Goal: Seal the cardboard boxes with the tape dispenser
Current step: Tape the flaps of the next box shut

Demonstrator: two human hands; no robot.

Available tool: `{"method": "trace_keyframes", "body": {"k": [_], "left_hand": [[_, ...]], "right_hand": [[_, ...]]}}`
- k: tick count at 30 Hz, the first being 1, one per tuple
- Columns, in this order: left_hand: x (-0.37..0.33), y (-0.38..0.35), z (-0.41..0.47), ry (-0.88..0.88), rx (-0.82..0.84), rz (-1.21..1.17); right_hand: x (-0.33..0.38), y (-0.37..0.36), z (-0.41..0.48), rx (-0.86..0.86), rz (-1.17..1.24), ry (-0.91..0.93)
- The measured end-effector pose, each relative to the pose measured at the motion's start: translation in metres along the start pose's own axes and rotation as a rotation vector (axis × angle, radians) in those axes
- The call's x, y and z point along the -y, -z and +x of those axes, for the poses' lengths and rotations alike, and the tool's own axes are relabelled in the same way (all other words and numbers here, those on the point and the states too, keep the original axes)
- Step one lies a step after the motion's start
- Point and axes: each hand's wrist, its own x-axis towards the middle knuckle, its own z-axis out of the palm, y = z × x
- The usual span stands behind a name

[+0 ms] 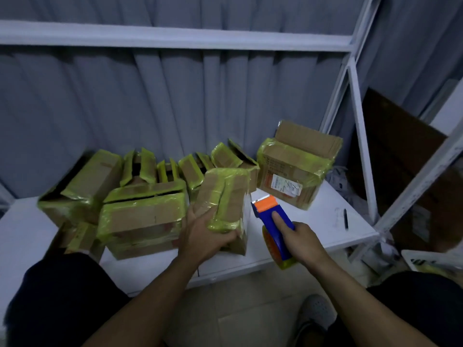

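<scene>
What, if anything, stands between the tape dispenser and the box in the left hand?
Nothing visible does. The right hand holds the dispenser with its orange head close beside the right edge of the box that the left hand grips; only bare shelf shows in the gap.

One wide-angle view from the person's head looks forward and down, close above the white surface [325,216] with boxes [142,216], facing the curtain [175,101] behind.
</scene>
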Motion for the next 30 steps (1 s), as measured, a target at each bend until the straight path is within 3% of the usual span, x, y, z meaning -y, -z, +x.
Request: {"method": "trace_keyframes", "body": {"k": [7, 15, 23, 26, 30], "left_hand": [[-0.012, 0.084, -0.028, -0.048, -0.238, -0.146], [0.004, 0.189, -0.055, 0.002, -0.59, 0.027], [0.065, 0.306, -0.051, 0.232, -0.642, 0.188], [0.099, 0.347, -0.048, 0.323, -0.645, 0.226], [0.159, 0.381, -0.037, 0.464, -0.578, 0.302]], "right_hand": [[0.076, -0.017, -0.047, 0.072, 0.328, 0.141], [0.189, -0.081, -0.077, 0.177, 0.455, 0.315], [0.276, -0.171, -0.076, 0.472, 0.362, 0.459], [0.299, -0.207, -0.073, 0.631, 0.311, 0.432], [0.324, -0.268, -0.057, 0.717, 0.305, 0.397]]}}
